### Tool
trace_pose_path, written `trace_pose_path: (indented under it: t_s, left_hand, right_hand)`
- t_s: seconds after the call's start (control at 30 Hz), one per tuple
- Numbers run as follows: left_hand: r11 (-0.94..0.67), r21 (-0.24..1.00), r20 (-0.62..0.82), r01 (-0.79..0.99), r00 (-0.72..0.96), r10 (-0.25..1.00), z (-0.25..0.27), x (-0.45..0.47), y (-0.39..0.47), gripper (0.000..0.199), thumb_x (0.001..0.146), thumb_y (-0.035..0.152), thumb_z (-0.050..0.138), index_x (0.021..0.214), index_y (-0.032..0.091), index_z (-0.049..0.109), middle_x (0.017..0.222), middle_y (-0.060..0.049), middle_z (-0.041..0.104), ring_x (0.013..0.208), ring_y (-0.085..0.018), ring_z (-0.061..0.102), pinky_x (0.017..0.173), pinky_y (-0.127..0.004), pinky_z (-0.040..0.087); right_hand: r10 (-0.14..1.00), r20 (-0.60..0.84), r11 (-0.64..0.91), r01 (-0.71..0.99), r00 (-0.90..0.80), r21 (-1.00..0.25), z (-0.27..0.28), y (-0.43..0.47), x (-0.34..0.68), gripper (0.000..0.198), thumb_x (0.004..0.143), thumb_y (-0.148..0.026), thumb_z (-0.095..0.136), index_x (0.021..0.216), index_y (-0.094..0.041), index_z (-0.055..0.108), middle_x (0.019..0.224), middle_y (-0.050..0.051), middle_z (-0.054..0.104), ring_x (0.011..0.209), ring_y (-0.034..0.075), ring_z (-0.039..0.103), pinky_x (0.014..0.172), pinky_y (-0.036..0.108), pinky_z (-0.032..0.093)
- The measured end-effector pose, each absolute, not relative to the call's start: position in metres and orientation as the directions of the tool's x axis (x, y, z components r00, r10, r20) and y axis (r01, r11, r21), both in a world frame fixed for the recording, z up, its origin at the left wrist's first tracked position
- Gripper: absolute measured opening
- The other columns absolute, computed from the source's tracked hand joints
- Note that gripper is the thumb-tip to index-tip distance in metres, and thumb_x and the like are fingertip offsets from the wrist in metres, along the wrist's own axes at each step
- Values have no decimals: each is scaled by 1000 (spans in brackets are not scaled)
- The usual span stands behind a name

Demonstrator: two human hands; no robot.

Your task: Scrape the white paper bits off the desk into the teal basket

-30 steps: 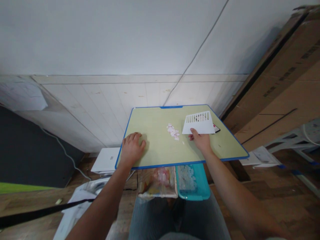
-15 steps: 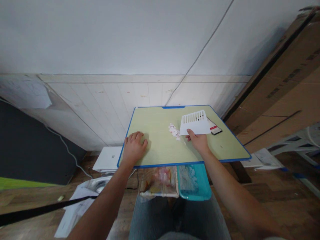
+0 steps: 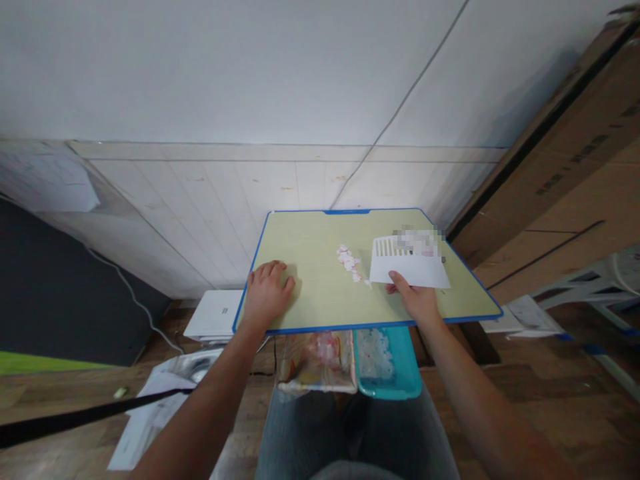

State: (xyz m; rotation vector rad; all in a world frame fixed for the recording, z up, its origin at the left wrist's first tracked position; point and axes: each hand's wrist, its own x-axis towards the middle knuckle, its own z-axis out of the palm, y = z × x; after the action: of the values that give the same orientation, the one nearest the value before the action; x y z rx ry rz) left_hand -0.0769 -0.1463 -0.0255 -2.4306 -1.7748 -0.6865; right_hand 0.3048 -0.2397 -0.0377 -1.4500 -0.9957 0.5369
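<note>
My right hand (image 3: 417, 300) pinches the lower edge of a white slotted card (image 3: 407, 271), thumb on top. A row of narrow slots runs along the card's far side. Left of the card, a small heap of pale pinkish-white scraps (image 3: 349, 261) lies on the pale yellow board (image 3: 310, 300) with a blue rim. A pixelated patch blurs the area just behind the card, so what lies there cannot be made out. My left hand (image 3: 270, 290) lies flat near the board's left edge, fingers stretched out, holding nothing.
Below the board's front edge sit a plastic-lined tray (image 3: 320, 360) and a turquoise tray (image 3: 390, 363) with pale bits in it. Large cardboard boxes (image 3: 570, 187) lean at the right. A white box (image 3: 213, 313) stands at the left, and a wall (image 3: 225, 80) rises behind.
My right hand has moved the slotted card right and toward me, away from the scraps. The phone seen beside it earlier is now hidden or blurred. My left hand stays in place.
</note>
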Motion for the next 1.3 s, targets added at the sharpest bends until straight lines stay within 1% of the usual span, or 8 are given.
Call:
trace_pose_path:
  t_s: [0.1, 0.23, 0.33, 0.4, 0.63, 0.9, 1.07, 1.3]
  left_hand:
    - [-331, 212, 371, 919, 238, 898, -24, -77, -146, 39, 113, 36, 62, 145, 19, 78, 160, -21, 81, 153, -41, 72, 131, -60, 53]
    - [-324, 209, 360, 923, 236, 903, -22, -76, -147, 39, 113, 33, 63, 145, 17, 79, 160, -21, 81, 153, -41, 72, 132, -60, 53]
    - [-317, 210, 360, 925, 229, 905, -21, -75, -148, 39, 112, 32, 64, 145, 18, 80, 161, -22, 80, 154, -41, 72, 133, -59, 53]
    - [-310, 215, 361, 926, 220, 906, -21, -74, -149, 38, 112, 32, 65, 145, 19, 80, 161, -22, 80, 154, -41, 72, 133, -60, 54]
    - [-329, 223, 375, 918, 231, 898, -22, -75, -148, 39, 112, 33, 63, 144, 16, 80, 160, -23, 80, 153, -43, 72, 131, -64, 54]
    - [-333, 225, 387, 916, 229, 893, -23, -75, -149, 39, 111, 34, 61, 143, 20, 79, 160, -22, 81, 152, -42, 72, 130, -62, 54]
    - [-334, 238, 385, 912, 227, 894, -23, -76, -148, 39, 112, 35, 61, 142, 20, 78, 160, -22, 81, 151, -42, 72, 129, -63, 53]
    - [-330, 222, 383, 918, 230, 895, -25, -76, -147, 38, 111, 35, 61, 142, 20, 78, 159, -21, 81, 150, -41, 72, 130, -61, 53]
  right_hand:
    - [797, 230, 108, 244, 558, -964, -38, -237, 305, 67, 83, -92, 90, 92, -27, 76, 71, 8, 82, 58, 29, 77, 64, 47, 71]
    - [795, 229, 112, 235, 561, -965, -36, -223, 297, 64, 82, -86, 91, 93, -25, 75, 70, 9, 81, 56, 27, 75, 56, 42, 67]
    - [791, 238, 125, 231, 564, -965, -31, -212, 292, 64, 82, -83, 89, 101, -24, 75, 79, 11, 85, 57, 26, 76, 52, 39, 64]
    - [784, 245, 133, 231, 570, -964, -29, -211, 292, 65, 82, -83, 87, 105, -23, 75, 82, 10, 86, 58, 26, 77, 52, 38, 64]
    - [779, 220, 87, 247, 588, -965, -32, -238, 299, 60, 83, -83, 90, 87, -26, 72, 64, 7, 76, 53, 27, 73, 55, 41, 66]
    - [788, 218, 86, 247, 576, -965, -27, -217, 293, 63, 80, -86, 89, 91, -27, 71, 71, 9, 80, 58, 27, 74, 55, 41, 65]
    - [787, 233, 107, 245, 571, -964, -22, -223, 290, 60, 84, -84, 85, 93, -26, 72, 74, 9, 82, 58, 26, 75, 57, 40, 67]
    - [816, 215, 82, 262, 536, -962, -24, -252, 286, 55, 83, -79, 89, 79, -26, 73, 65, 9, 78, 55, 27, 73, 56, 42, 67]
